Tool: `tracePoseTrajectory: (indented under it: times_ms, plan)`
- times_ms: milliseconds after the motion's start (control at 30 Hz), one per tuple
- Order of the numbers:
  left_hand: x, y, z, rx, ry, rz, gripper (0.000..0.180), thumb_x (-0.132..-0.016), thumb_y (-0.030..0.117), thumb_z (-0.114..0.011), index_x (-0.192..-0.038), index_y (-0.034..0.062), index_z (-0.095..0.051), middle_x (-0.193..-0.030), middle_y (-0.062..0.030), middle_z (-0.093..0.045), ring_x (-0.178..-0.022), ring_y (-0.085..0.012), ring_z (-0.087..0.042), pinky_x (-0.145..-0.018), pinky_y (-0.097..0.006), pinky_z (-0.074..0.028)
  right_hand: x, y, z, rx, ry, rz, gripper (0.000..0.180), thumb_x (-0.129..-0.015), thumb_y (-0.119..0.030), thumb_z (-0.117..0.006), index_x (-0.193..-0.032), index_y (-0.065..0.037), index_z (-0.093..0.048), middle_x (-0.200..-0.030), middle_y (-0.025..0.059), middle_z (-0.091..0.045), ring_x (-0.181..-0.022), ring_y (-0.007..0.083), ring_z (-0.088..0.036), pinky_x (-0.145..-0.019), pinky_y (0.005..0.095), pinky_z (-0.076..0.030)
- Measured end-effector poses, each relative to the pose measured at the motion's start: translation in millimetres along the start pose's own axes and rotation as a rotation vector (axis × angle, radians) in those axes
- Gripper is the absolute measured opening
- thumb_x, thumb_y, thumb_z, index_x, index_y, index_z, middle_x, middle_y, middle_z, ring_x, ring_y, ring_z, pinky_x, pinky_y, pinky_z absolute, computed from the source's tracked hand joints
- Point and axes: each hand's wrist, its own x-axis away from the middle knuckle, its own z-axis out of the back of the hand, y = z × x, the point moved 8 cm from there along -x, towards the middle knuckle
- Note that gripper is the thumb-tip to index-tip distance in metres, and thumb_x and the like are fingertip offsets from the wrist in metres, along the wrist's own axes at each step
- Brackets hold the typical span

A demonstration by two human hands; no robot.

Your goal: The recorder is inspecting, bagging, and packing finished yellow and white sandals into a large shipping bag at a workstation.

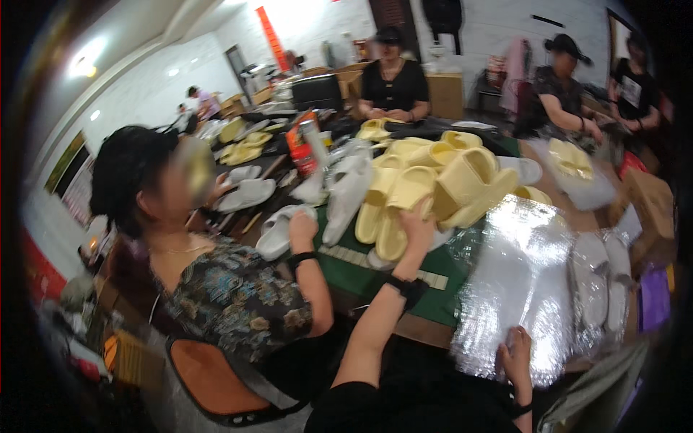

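Observation:
My left hand point(417, 229) reaches into a heap of pale yellow slide slippers, its fingers closed on one yellow slipper point(392, 234) at the near side. More yellow slippers point(469, 180) are piled to the right and behind it. Lower right, my right hand point(515, 353) grips the near edge of shiny clear plastic bags point(514, 281), which lie in a flat stack. Motion blurs some of the fingers. White slippers point(350, 191) lie left of the yellow heap.
A co-worker point(231, 303) sits close on my left, one hand at a white slipper point(281, 232). Other people point(393, 79) work across the table. Bagged white slippers point(592, 281) lie right of the plastic stack, beside a cardboard box point(650, 206). An orange-seated chair point(216, 379) stands lower left.

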Motion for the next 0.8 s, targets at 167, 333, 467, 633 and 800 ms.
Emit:
tracePoseTrajectory:
  times_ms: [167, 333, 467, 633, 800]
  plan:
    - [-21.6, 35.2, -28.4, 0.014, -0.020, -0.151, 0.065, -0.074, 0.004, -0.062, -0.133, 0.0240, -0.043, -0.111, -0.0259, -0.052, -0.106, -0.0412, -0.049, -0.093, -0.044, -0.038, -2.3, 11.2, -8.2, -0.004, -0.079, -0.039, 0.053, -0.078, -0.015, -0.064, -0.125, -0.001, -0.043, -0.132, 0.0229, -0.035, -0.122, 0.0393, -0.032, -0.103, 0.0447, -0.027]
    - [-46.7, 39.8, -55.3, 0.202, -0.230, -0.005, 0.061, -0.081, 0.004, -0.056, -0.136, 0.0231, -0.038, -0.119, -0.0246, -0.052, -0.107, -0.0378, -0.052, -0.092, -0.041, -0.040, -6.3, 16.6, -12.7, -0.013, -0.085, -0.027, 0.057, -0.076, -0.016, -0.067, -0.125, -0.002, -0.042, -0.132, 0.0240, -0.035, -0.123, 0.0399, -0.031, -0.103, 0.0459, -0.026]
    - [-50.7, 51.2, -59.8, 0.105, -0.164, 0.102, 0.054, -0.082, 0.006, -0.057, -0.132, 0.0190, -0.043, -0.108, -0.0222, -0.059, -0.099, -0.0360, -0.056, -0.086, -0.041, -0.043, -6.6, 26.3, -14.9, -0.009, -0.048, -0.010, 0.055, -0.075, -0.011, -0.066, -0.124, -0.002, -0.043, -0.130, 0.0225, -0.038, -0.122, 0.0387, -0.033, -0.104, 0.0429, -0.026]
    - [-35.5, 85.0, -55.0, 0.226, -0.009, -0.023, 0.039, -0.082, 0.009, -0.057, -0.121, 0.0147, -0.053, -0.103, -0.0179, -0.062, -0.097, -0.0316, -0.058, -0.084, -0.037, -0.043, -8.4, 27.0, -14.9, 0.020, -0.055, 0.027, 0.054, -0.075, -0.011, -0.067, -0.123, -0.002, -0.044, -0.127, 0.0229, -0.040, -0.120, 0.0387, -0.034, -0.103, 0.0432, -0.027]
    - [20.1, 131.4, -90.3, 0.528, -0.249, 0.026, 0.028, -0.089, 0.010, -0.049, -0.117, 0.0090, -0.048, -0.102, -0.0178, -0.059, -0.098, -0.0280, -0.057, -0.084, -0.034, -0.042, 0.7, 17.3, -6.5, -0.010, -0.058, 0.030, 0.056, -0.075, -0.015, -0.066, -0.123, 0.000, -0.043, -0.128, 0.0254, -0.038, -0.120, 0.0408, -0.033, -0.102, 0.0450, -0.027]
